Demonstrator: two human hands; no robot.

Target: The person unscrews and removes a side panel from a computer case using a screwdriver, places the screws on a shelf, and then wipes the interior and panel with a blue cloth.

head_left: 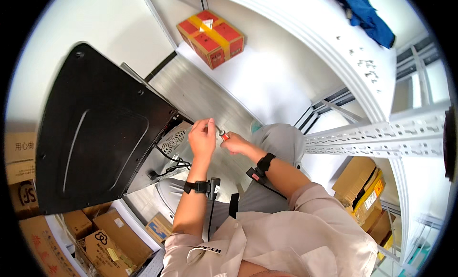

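My right hand (234,143) is closed around a screwdriver (223,134) with a red and dark handle. Its shaft points up and left toward my left hand (203,137). That hand is closed, thumb and fingers together near the shaft's tip; what they hold, if anything, is too small to make out. Just left of it stands a metal machine case with a large black panel (98,129). A round fan grille (172,141) shows on the case's side, below the panel's edge. Black cables (168,170) hang from the case beside my left forearm.
A red and yellow taped carton (211,38) sits on a white shelf ahead. Small metal parts (368,71) and blue cloth (365,19) lie on the upper white shelf. Slotted white rack beams (362,139) run along the right. Cardboard boxes (107,243) stand at lower left.
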